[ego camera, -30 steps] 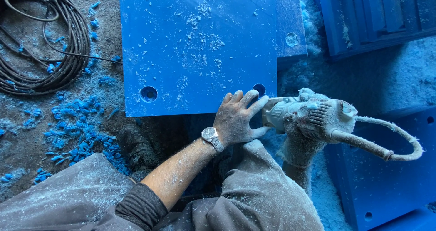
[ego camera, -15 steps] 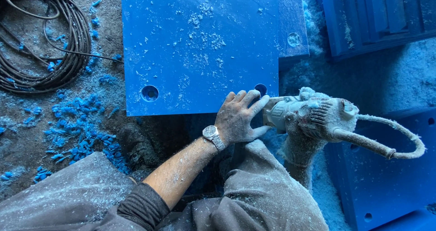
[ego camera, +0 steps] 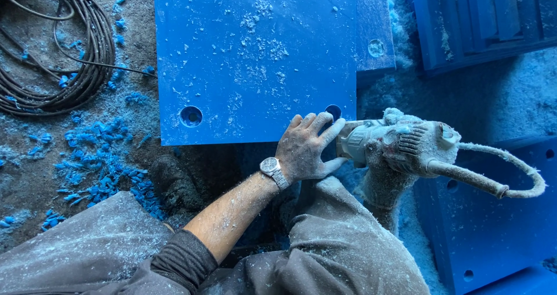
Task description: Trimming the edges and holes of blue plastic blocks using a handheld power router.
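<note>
A big blue plastic panel [ego camera: 255, 57] lies flat, dusted with white shavings, with two round holes near its front edge: one on the left [ego camera: 191, 116] and one at the right corner [ego camera: 333, 110]. My left hand [ego camera: 307, 147], with a wristwatch on it, lies spread on that right corner, fingertips beside the hole and thumb against the nose of a power tool. My right hand [ego camera: 386, 176], in a dust-caked glove, grips the dust-covered electric hand tool [ego camera: 400, 144] from below. The tool's front points at the panel's edge; its bit is hidden behind my left hand.
A coil of dark cable [ego camera: 58, 57] lies at the upper left on dirty ground strewn with blue shavings [ego camera: 98, 167]. More blue panels lie at the upper right [ego camera: 481, 22] and lower right [ego camera: 493, 231]. The tool's cord [ego camera: 510, 179] loops out to the right.
Both hands and the tool stay in the same place. Only the view has shifted slightly.
</note>
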